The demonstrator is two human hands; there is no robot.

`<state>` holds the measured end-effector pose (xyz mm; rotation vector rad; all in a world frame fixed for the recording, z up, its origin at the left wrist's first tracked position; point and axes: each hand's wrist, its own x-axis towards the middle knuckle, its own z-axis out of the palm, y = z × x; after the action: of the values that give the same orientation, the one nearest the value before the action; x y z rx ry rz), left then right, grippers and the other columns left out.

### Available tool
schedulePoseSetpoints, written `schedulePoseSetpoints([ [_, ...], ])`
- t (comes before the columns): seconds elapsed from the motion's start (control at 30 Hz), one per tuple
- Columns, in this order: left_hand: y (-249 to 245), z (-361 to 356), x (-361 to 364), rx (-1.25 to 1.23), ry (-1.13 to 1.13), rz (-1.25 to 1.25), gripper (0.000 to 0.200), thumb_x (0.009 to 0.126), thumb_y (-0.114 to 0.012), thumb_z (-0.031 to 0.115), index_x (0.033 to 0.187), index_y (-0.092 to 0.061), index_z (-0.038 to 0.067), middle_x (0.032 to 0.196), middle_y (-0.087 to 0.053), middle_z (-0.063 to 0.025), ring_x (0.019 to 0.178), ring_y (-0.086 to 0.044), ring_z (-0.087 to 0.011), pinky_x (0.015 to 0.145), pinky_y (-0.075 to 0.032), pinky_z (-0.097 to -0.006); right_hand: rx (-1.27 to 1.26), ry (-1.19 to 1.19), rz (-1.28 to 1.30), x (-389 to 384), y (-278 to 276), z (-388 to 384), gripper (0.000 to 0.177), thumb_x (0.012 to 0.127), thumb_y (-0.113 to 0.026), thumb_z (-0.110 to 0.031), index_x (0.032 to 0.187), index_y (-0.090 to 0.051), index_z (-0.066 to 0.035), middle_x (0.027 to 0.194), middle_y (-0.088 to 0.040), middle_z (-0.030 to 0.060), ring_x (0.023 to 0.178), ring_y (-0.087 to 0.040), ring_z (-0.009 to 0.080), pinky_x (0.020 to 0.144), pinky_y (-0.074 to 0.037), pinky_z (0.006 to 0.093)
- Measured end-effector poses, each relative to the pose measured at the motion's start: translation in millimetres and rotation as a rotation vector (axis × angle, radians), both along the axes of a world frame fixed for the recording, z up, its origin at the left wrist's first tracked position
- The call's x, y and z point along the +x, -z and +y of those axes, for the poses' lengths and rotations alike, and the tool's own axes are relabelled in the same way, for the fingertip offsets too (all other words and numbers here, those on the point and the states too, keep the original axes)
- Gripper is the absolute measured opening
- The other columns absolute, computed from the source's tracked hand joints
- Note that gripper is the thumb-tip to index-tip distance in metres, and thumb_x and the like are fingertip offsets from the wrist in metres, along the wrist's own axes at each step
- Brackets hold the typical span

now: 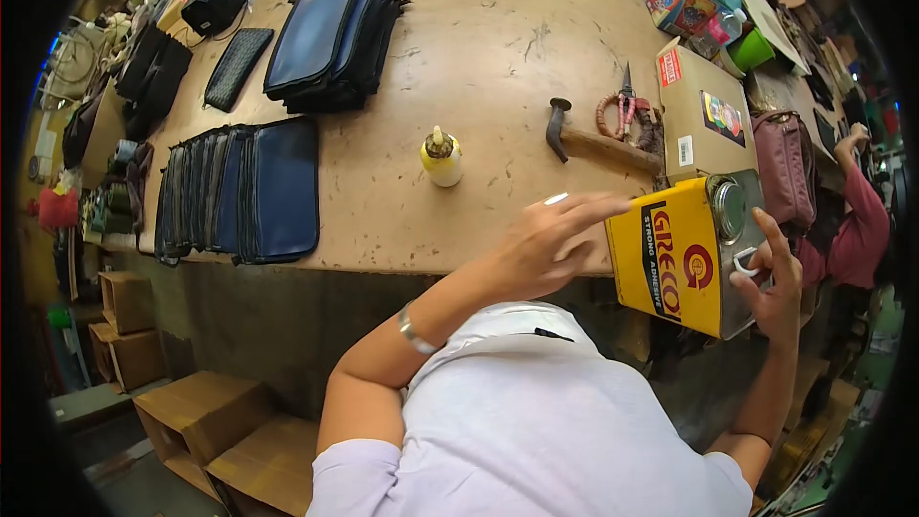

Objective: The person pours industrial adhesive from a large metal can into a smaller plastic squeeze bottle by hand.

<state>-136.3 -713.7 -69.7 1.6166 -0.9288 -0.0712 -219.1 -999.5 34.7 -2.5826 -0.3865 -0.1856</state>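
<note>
A yellow rectangular adhesive can (670,263) is tipped on its side at the table's front edge, its label reading sideways and its round silver cap (729,209) facing right. My right hand (773,282) holds the can by the small white handle on its top face, thumb and fingers curled round it. Against the can's bottom end on the left, my left hand (546,244) has its fingers stretched out; the fingertips reach the can's edge, though firm contact is hard to make out. A small yellow-white squeeze bottle (441,161) with a nozzle stands upright on the table, left of my left hand.
Behind the can are a hammer (603,146), scissors (624,110) and a cardboard box (704,115). Stacks of dark blue pouches (306,43) and a row of more pouches (285,191) lie on the table's left. A pink bag (785,168) and another person's arm (862,211) are at right.
</note>
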Motion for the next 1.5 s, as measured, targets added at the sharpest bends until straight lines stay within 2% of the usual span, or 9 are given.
schedulePoseSetpoints([
  [0.2, 45, 53, -32, 0.173, -0.148, 0.528, 0.034, 0.081, -0.053, 0.000, 0.114, -0.053, 0.000, 0.108, -0.061, -0.0115, 0.098, -0.058, -0.0183, 0.085, -0.045, -0.0299, 0.326, 0.140, 0.056, 20, 7, 9, 0.056, 0.068, -0.063, 0.003, 0.120, -0.045, 0.001, 0.074, -0.056, -0.0015, 0.047, -0.031, 0.0008, 0.045, -0.027, 0.0169],
  [0.4, 67, 55, -59, 0.193, -0.193, 0.671, 0.031, 0.084, -0.050, 0.001, 0.115, -0.052, -0.001, 0.106, -0.061, -0.0119, 0.098, -0.058, -0.0167, 0.085, -0.045, -0.0284, 0.198, 0.047, 0.099, 20, -4, 18, 0.048, 0.071, -0.063, 0.003, 0.117, -0.047, 0.001, 0.088, -0.061, 0.0031, 0.045, -0.035, 0.0007, 0.045, -0.031, 0.0178],
  [0.53, 63, 55, -64, 0.236, -0.247, 0.677, 0.031, 0.084, -0.051, 0.002, 0.115, -0.052, -0.002, 0.105, -0.062, -0.0115, 0.096, -0.058, -0.0159, 0.085, -0.045, -0.0278, 0.206, -0.065, 0.082, 28, -16, 37, 0.042, 0.073, -0.064, 0.001, 0.112, -0.049, 0.000, 0.052, -0.046, 0.0049, 0.042, -0.035, 0.0060, 0.045, -0.030, 0.0194],
  [0.9, 53, 87, -95, 0.199, -0.435, 0.781, 0.028, 0.085, -0.052, 0.005, 0.113, -0.055, 0.001, 0.102, -0.062, -0.0075, 0.091, -0.057, -0.0130, 0.082, -0.045, -0.0264, 0.136, -0.190, 0.037, 53, -57, 50, 0.040, 0.071, -0.066, -0.001, 0.108, -0.050, -0.001, 0.053, -0.044, -0.0014, 0.045, -0.031, 0.0009, 0.045, -0.023, 0.0168],
  [1.07, 36, 109, -85, 0.071, -0.333, 0.705, 0.024, 0.085, -0.052, 0.004, 0.109, -0.057, 0.002, 0.100, -0.063, -0.0073, 0.089, -0.057, -0.0130, 0.082, -0.045, -0.0256, 0.124, -0.026, 0.020, 77, -113, 90, 0.037, 0.075, -0.064, -0.007, 0.109, -0.049, -0.005, 0.061, -0.052, -0.0027, 0.052, -0.044, 0.0016, 0.051, -0.031, 0.0155],
  [1.2, 20, 130, -60, -0.054, -0.108, 0.571, 0.024, 0.083, -0.054, 0.002, 0.106, -0.056, 0.002, 0.099, -0.063, -0.0090, 0.087, -0.060, -0.0148, 0.080, -0.047, -0.0260, -0.018, -0.211, -0.142, 115, -163, 158, 0.043, 0.071, -0.074, -0.012, 0.107, -0.053, -0.001, 0.101, -0.056, 0.0033, 0.055, -0.050, 0.0042, 0.045, -0.035, 0.0154],
  [1.3, -1, 157, -40, -0.067, 0.095, 0.498, 0.026, 0.082, -0.055, 0.002, 0.108, -0.057, 0.002, 0.105, -0.061, -0.0090, 0.095, -0.059, -0.0207, 0.083, -0.045, -0.0310, 0.015, -0.276, -0.172, 141, -181, 218, 0.035, 0.071, -0.070, 0.001, 0.103, -0.055, -0.002, 0.076, -0.056, 0.0029, 0.043, -0.040, 0.0018, 0.036, -0.025, 0.0154],
  [1.33, -4, 165, -33, -0.076, 0.142, 0.438, 0.027, 0.082, -0.056, 0.002, 0.109, -0.057, 0.003, 0.105, -0.061, -0.0091, 0.096, -0.058, -0.0228, 0.084, -0.045, -0.0323, 0.028, -0.273, -0.176, 151, -186, 243, 0.032, 0.071, -0.073, -0.008, 0.097, -0.056, -0.002, 0.066, -0.060, 0.0042, 0.037, -0.041, 0.0017, 0.031, -0.026, 0.0136],
  [1.5, -22, 222, -2, -0.076, 0.250, 0.269, 0.038, 0.083, -0.056, 0.011, 0.121, -0.050, 0.005, 0.119, -0.054, -0.0113, 0.109, -0.051, -0.0293, 0.091, -0.041, -0.0364, 0.102, -0.417, -0.171, 190, -193, 361, 0.028, 0.071, -0.072, -0.011, 0.095, -0.059, -0.004, 0.069, -0.057, 0.0038, 0.045, -0.045, 0.0053, 0.039, -0.033, 0.0168],
])
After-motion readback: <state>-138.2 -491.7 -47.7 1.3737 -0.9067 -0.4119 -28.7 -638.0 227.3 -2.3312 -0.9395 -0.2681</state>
